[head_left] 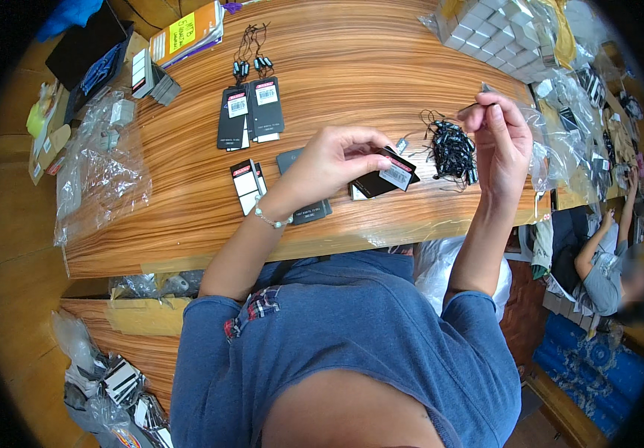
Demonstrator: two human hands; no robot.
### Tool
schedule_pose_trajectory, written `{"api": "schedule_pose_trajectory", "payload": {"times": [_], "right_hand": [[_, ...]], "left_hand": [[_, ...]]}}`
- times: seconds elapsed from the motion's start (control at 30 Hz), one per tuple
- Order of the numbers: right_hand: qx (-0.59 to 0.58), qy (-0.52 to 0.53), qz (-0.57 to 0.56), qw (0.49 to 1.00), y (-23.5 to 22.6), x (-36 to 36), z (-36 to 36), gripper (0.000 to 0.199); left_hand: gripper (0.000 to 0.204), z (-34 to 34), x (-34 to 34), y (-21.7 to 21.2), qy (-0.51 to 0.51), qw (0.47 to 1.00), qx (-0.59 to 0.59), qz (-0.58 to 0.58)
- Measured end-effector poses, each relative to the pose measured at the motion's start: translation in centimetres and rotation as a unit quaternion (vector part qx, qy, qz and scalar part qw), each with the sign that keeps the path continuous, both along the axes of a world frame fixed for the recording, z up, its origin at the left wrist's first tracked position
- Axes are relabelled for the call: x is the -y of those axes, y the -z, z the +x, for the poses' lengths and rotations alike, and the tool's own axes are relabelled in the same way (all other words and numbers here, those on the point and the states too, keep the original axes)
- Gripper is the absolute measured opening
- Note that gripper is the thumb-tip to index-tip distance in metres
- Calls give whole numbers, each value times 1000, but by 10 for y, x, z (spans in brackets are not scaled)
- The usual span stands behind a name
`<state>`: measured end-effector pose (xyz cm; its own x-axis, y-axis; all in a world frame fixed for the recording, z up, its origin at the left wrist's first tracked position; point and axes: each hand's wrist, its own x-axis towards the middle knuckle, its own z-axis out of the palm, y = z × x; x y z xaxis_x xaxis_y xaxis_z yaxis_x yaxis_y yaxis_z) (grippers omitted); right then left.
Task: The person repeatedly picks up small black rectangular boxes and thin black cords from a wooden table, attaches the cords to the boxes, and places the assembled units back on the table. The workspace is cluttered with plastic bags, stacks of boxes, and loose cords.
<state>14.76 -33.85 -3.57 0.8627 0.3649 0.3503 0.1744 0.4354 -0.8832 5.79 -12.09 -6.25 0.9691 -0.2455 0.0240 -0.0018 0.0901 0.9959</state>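
My left hand (348,160) pinches black hang tags (383,179) between thumb and fingers, one bearing a white barcode sticker. Raised at the right, my right hand (499,131) has its fingers closed around a small, thin greyish thing that I cannot make out. Just left of it lies a tangled heap of black tag strings (452,149). A small pale string seal (402,143) shows by the held tags. Beneath my left wrist are dark grey tags (314,213), partly hidden, and beside them a small group of white-faced tags (246,187). Farther back lie dark tags with strings attached (266,104).
Clear plastic bags lie at the table's left (105,179) and right (561,112). At the back right stands a bagged stack of small white boxes (486,33). Orange notebooks (191,33) and a white-and-grey card stack (154,78) sit back left. Another person (609,269) works far right.
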Motion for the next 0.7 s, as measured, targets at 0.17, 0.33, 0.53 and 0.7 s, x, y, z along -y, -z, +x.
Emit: {"api": "schedule_pose_trajectory", "payload": {"times": [0.17,0.33,0.53,0.7], "right_hand": [[93,106,-26,990,-16,-40,-3,15],[96,41,-102,989,-21,-60,-8,17],[134,54,-201,969,-8,-101,-29,18],[252,120,-250,927,-5,-120,-35,14]], "left_hand": [[15,0,-15,1,-60,997,12,-54],[19,2,-29,-5,-231,969,89,8],[17,0,-36,-11,-308,944,120,9],[18,0,-37,-16,-327,936,124,27]]}}
